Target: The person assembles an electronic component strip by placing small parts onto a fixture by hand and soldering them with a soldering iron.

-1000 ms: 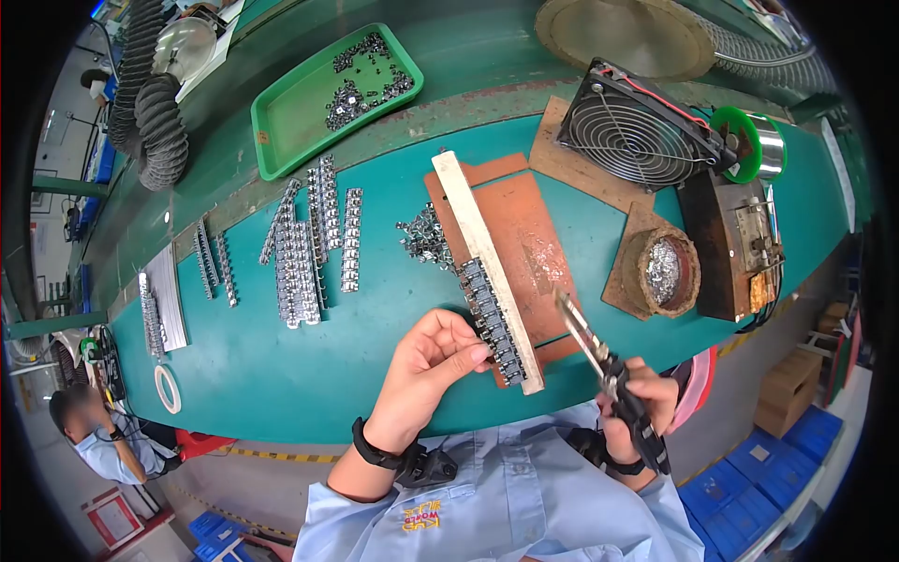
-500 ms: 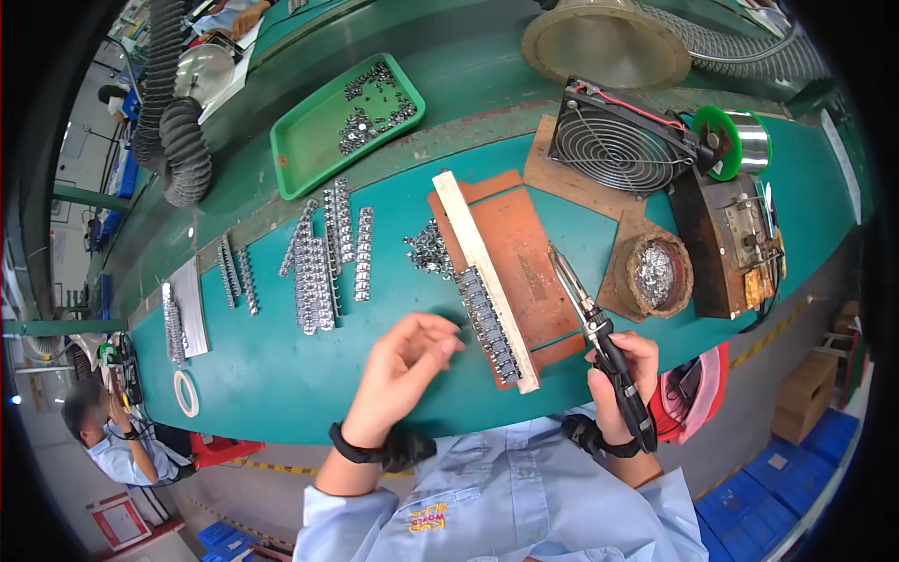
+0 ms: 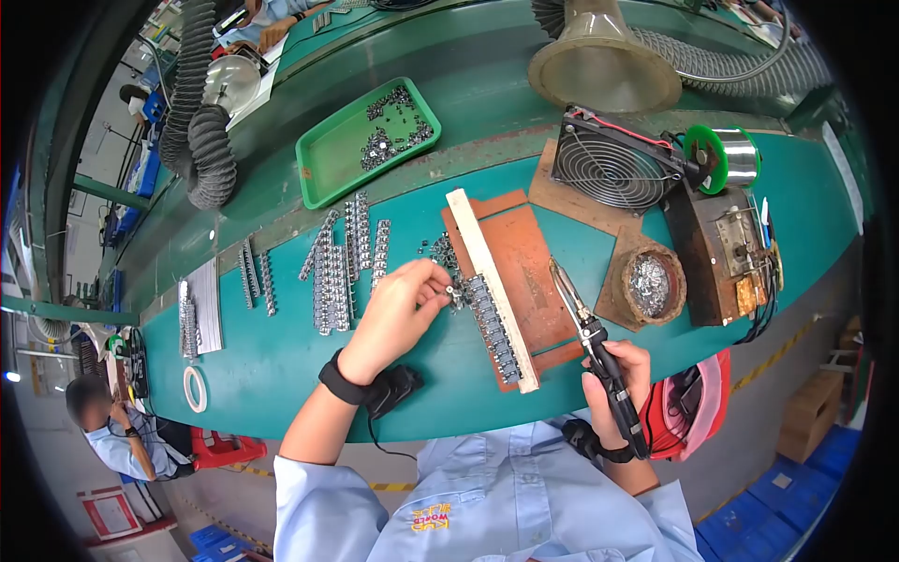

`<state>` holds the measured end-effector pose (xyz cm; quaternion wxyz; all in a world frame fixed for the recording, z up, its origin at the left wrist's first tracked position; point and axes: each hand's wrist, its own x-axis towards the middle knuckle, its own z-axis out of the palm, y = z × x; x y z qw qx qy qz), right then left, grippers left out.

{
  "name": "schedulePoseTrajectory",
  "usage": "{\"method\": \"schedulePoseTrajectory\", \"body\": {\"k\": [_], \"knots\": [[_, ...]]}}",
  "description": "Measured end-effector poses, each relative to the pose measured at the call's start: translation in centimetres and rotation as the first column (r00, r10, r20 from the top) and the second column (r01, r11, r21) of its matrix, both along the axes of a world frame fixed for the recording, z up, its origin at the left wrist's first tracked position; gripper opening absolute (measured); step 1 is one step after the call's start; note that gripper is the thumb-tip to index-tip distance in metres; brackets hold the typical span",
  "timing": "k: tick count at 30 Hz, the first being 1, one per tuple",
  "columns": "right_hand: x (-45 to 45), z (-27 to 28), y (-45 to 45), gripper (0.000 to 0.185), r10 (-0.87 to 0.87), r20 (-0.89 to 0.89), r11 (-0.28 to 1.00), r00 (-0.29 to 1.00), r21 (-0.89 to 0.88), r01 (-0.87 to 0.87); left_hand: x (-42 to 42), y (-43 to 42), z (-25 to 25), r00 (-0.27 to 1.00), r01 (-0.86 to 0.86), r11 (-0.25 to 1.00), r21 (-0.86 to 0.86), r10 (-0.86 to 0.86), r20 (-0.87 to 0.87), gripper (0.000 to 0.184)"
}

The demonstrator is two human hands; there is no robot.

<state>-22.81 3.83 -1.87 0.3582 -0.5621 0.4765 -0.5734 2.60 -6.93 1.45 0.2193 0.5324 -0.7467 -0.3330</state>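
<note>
My left hand (image 3: 401, 309) reaches to the loose pile of small metal components (image 3: 443, 250), thumb and fingers pinched together. A small silver-and-black component (image 3: 456, 297) shows at its fingertips. Close beside it, a row of dark components (image 3: 494, 330) lines the left edge of a pale wooden strip (image 3: 479, 251). The strip lies slanted across a reddish-brown board (image 3: 524, 267). My right hand (image 3: 604, 405) is wrapped round the black handle of a soldering iron (image 3: 596, 339). The iron's tip points up and away, over the board's right side, apart from the components.
Finished-looking component strips (image 3: 332, 281) lie at left, near a tape ring (image 3: 195, 390). Behind is a green tray (image 3: 323, 178) of small parts. At right stand a fan (image 3: 613, 164), a solder spool (image 3: 740, 159), a round pot (image 3: 682, 288) and a metal box (image 3: 702, 248).
My left hand has moved up and forward to the loose components, and its fingers have closed in a pinch. My right hand still holds the soldering iron, almost unmoved. The view has shifted slightly.
</note>
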Motion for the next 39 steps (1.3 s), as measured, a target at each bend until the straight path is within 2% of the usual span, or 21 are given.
{"method": "schedulePoseTrajectory", "body": {"k": [2, 5, 10, 13, 15, 19, 22, 25, 26, 29, 30, 33, 39], "knots": [[0.0, 0.0, 0.0, 0.038, 0.006, -0.003, 1.000, 1.000, 0.008, -0.006, 0.4, 0.5, 0.0, 0.998, 0.023, 0.999, 0.033, -0.021, -0.054, 0.018], [0.1, 0.2, 0.0, 0.038, 0.001, -0.012, 1.000, 1.000, 0.011, 0.000, 1.0, 1.1, 0.5, 0.997, -0.054, 0.994, -0.099, 0.048, -0.060, 0.017], [0.2, 0.3, 0.0, 0.039, -0.010, -0.024, 1.000, 1.000, 0.019, 0.011, 1.3, 2.0, 1.2, 0.999, -0.042, 0.997, -0.063, 0.043, 0.029, 0.016], [0.4, 0.4, 0.3, 0.037, -0.007, 0.009, 0.997, 1.000, 0.078, 0.007, 0.6, 2.6, 0.8, 0.998, 0.040, 0.998, -0.040, -0.038, 0.056, 0.015], [0.4, 0.4, 0.3, 0.037, -0.004, 0.021, 0.994, 1.000, 0.109, 0.001, 0.4, 2.6, 0.4, 0.998, 0.031, 0.998, -0.050, -0.028, 0.058, 0.014], [0.5, 0.4, 0.1, 0.038, -0.035, -0.020, 0.999, 0.999, 0.038, 0.035, 0.3, 2.7, 0.1, 0.998, 0.009, 0.997, -0.075, -0.004, 0.060, 0.013], [0.5, 0.4, 0.4, 0.037, -0.011, 0.023, 0.992, 1.000, 0.126, 0.008, 0.2, 3.3, 0.6, 0.999, -0.017, 0.997, -0.075, 0.020, 0.040, 0.015], [0.5, 0.2, 0.4, 0.037, -0.010, 0.018, 0.994, 1.000, 0.111, 0.008, -0.4, 4.9, 1.7, 0.965, -0.018, 0.975, 0.224, 0.076, -0.251, 0.010], [0.4, 0.2, 0.3, 0.037, -0.005, 0.015, 0.995, 1.000, 0.103, 0.004, -0.6, 5.4, 1.4, 0.963, -0.014, 0.973, 0.231, 0.075, -0.258, 0.010], [0.4, 0.4, 0.3, 0.038, 0.006, 0.005, 0.994, 1.000, 0.111, -0.006, -1.7, 6.8, 0.2, 0.711, 0.097, 0.823, 0.560, 0.336, -0.618, 0.006], [0.3, 0.4, 0.3, 0.038, 0.012, 0.007, 0.994, 1.000, 0.109, -0.012, -1.9, 7.0, 0.1, 0.710, 0.099, 0.819, 0.565, 0.339, -0.617, 0.006], [0.1, 0.2, 0.2, 0.038, 0.032, 0.004, 0.995, 0.999, 0.097, -0.032, -2.2, 7.3, -0.1, 0.581, 0.116, 0.718, 0.687, 0.511, -0.633, 0.006], [0.0, 0.1, 0.3, 0.038, 0.033, 0.011, 0.994, 0.999, 0.107, -0.034, -2.8, 7.5, -0.2, 0.559, 0.086, 0.664, 0.743, 0.586, -0.587, 0.008]]}}
